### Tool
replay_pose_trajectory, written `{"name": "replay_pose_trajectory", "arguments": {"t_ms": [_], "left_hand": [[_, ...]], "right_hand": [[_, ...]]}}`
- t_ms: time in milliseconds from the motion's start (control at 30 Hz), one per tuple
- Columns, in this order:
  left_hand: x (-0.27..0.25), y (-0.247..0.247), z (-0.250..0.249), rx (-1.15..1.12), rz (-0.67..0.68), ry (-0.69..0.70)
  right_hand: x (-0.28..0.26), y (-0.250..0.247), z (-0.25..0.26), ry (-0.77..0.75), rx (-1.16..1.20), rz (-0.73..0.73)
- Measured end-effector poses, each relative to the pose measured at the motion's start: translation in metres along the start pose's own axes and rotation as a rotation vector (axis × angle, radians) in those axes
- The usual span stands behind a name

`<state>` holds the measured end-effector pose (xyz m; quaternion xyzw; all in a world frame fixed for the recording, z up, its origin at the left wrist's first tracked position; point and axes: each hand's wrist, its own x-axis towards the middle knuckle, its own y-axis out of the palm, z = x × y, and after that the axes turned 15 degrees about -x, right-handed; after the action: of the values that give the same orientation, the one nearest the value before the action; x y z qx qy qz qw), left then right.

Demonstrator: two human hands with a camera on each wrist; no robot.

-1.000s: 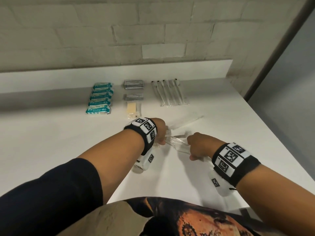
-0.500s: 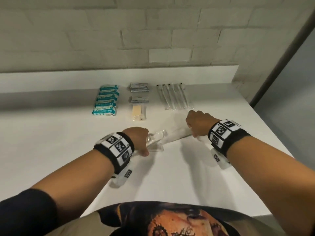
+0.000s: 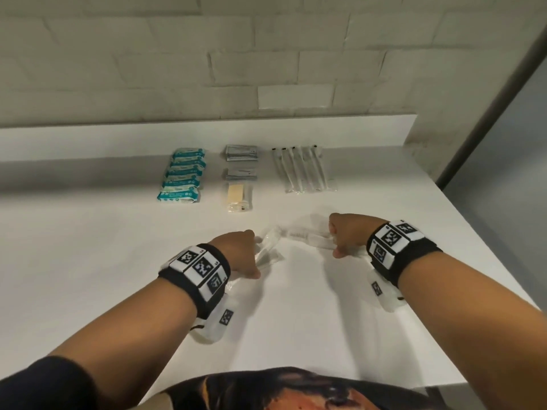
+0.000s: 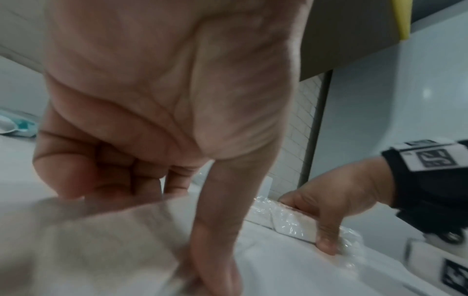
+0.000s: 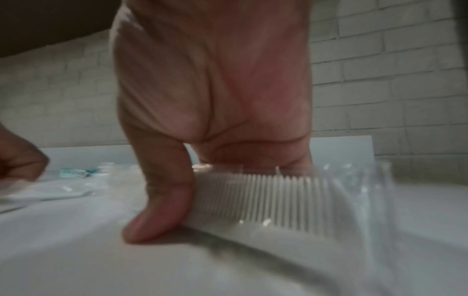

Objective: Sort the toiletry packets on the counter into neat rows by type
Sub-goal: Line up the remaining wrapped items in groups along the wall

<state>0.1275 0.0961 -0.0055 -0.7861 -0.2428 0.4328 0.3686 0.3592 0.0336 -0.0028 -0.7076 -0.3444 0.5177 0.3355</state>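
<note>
My right hand (image 3: 337, 244) pinches a white comb in clear wrap (image 3: 307, 236) low over the white counter (image 3: 88, 261). In the right wrist view the thumb and fingers (image 5: 162, 200) clamp the wrapped comb (image 5: 278, 200) by its teeth. My left hand (image 3: 251, 261) holds a clear plastic packet (image 3: 268, 251) against the counter, thumb down and fingers curled; this clear packet (image 4: 101, 240) is blurred in the left wrist view. At the back lie rows of teal packets (image 3: 183, 176), grey sachets (image 3: 241, 153) and wrapped toothbrushes (image 3: 302, 170).
A beige item in clear wrap (image 3: 238, 196) lies in front of the grey sachets. A raised white ledge (image 3: 118, 137) and a brick wall (image 3: 266, 54) close off the back. The counter's right edge (image 3: 473, 261) drops away beside my right arm.
The hands were close together a second ago and have drawn apart. The right hand has carried the wrapped comb to the right; the left has shifted left with the clear packet.
</note>
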Motion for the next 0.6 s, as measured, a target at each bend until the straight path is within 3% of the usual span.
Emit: {"name": "replay_pose_trajectory", "arguments": {"t_ms": [167, 300, 433, 600], "left_hand": [[0.008, 0.002, -0.018, 0.026, 0.045, -0.011], [0.02, 0.008, -0.051, 0.039, -0.004, 0.009], [0.04, 0.025, -0.101, -0.097, -0.061, 0.01], [0.062, 0.041, -0.16, -0.206, -0.049, -0.022]], "right_hand": [[-0.01, 0.009, -0.033, -0.016, 0.05, 0.024], [-0.02, 0.01, -0.092, 0.099, 0.201, 0.027], [-0.024, 0.028, -0.14, 0.171, 0.283, 0.056], [-0.02, 0.047, -0.183, 0.19, 0.435, -0.177]]}}
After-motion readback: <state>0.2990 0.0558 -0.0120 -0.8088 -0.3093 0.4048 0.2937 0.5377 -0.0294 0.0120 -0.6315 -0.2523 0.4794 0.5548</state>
